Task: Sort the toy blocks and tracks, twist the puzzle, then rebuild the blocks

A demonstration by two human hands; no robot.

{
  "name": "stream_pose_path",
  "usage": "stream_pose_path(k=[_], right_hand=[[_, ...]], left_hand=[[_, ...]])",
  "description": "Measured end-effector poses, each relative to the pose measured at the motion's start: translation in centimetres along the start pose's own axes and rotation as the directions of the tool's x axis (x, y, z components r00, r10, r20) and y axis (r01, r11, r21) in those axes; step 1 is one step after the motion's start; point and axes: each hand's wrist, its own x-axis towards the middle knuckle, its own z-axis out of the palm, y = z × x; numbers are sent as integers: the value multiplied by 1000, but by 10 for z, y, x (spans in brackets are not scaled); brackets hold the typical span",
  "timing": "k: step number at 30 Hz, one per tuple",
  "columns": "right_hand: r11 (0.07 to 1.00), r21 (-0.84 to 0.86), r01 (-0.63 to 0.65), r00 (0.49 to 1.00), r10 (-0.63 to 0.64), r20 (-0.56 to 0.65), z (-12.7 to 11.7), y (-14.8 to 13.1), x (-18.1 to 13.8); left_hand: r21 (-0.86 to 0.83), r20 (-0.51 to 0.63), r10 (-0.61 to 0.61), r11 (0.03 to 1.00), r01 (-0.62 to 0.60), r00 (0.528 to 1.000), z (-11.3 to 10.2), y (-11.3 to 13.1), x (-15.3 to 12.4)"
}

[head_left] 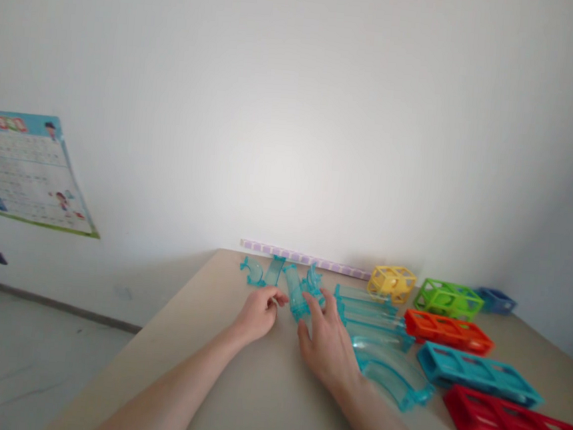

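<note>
My left hand [259, 313] hovers over or rests on the table with its fingers curled in; nothing shows in them. Just beyond its fingertips is a straight translucent teal track piece [294, 289], lying lengthwise away from me. My right hand [327, 335] reaches in from the other side, fingers stretched out and apart. Its fingertips are at the near end of that track piece and by a small teal connector piece [313, 277]; contact cannot be made out. A curved teal piece [252, 270] and a short teal piece [276, 269] lie farther back on the left.
Longer teal tracks [371, 311] and a curved teal track [393, 371] lie right of my right hand. Yellow [391, 283], green [448, 299], orange [449, 332], blue [478, 373] and red frame blocks [516, 429] line the table's right side. A purple-white strip [305, 258] runs along the wall.
</note>
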Motion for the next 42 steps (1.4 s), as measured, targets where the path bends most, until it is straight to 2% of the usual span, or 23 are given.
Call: stream_pose_path(k=[7,11,15,22,29,33,39,42], right_hand=[[998,6,-55,995,54,82,11,1,3],[999,-5,-48,988,48,150,11,4,2],[999,39,-17,987,10,161,11,6,5],[998,28,-49,990,44,136,7,4,6],[989,1,-146,971,143,190,8,2,5],[986,77,-150,974,134,184,12,4,4],[965,241,-100,989,69,135,14,3,3],[949,309,-65,994,34,103,14,2,1]], left_hand=[[77,-27,-7,997,9,1000,0,1,0],[136,-121,-26,990,43,992,-6,-3,3],[177,-196,-61,979,97,979,-11,-11,6],[197,-154,-91,973,120,984,-8,-22,6],[177,-76,-37,983,50,996,-9,-10,4],[141,-15,11,990,-9,1000,-6,-4,3],[211,-171,1,977,35,985,-13,-13,9],[226,-181,0,973,41,984,-18,-19,13]])
